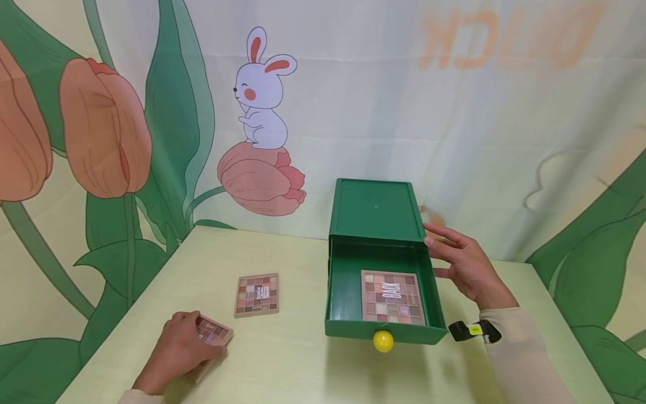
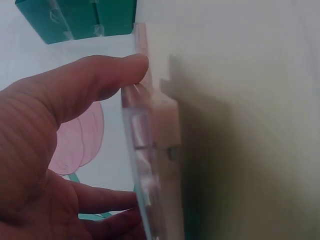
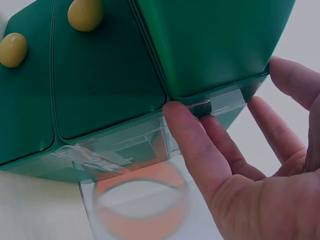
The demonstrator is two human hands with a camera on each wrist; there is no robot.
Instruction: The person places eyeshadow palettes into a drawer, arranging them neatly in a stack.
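My left hand (image 1: 176, 345) grips an eyeshadow palette (image 1: 214, 332) by its edges at the table's left front. In the left wrist view its thumb presses the near edge of the palette (image 2: 165, 125), with fingers along the far side. A second palette (image 1: 256, 295) lies flat just behind that hand. A third palette (image 1: 391, 297) rests inside the pulled-out top drawer (image 1: 345, 328) of a green drawer cabinet (image 1: 375, 210). My right hand (image 1: 469, 269) touches the cabinet's right side with extended fingers, seen at the side edge in the right wrist view.
The open drawer juts toward the front, with a yellow round knob (image 1: 383, 341) on its face. Lower drawers with yellow knobs (image 3: 85, 14) show in the right wrist view. Behind the pale table (image 1: 282, 365) hangs a printed cloth (image 1: 353, 101) with tulips and a rabbit.
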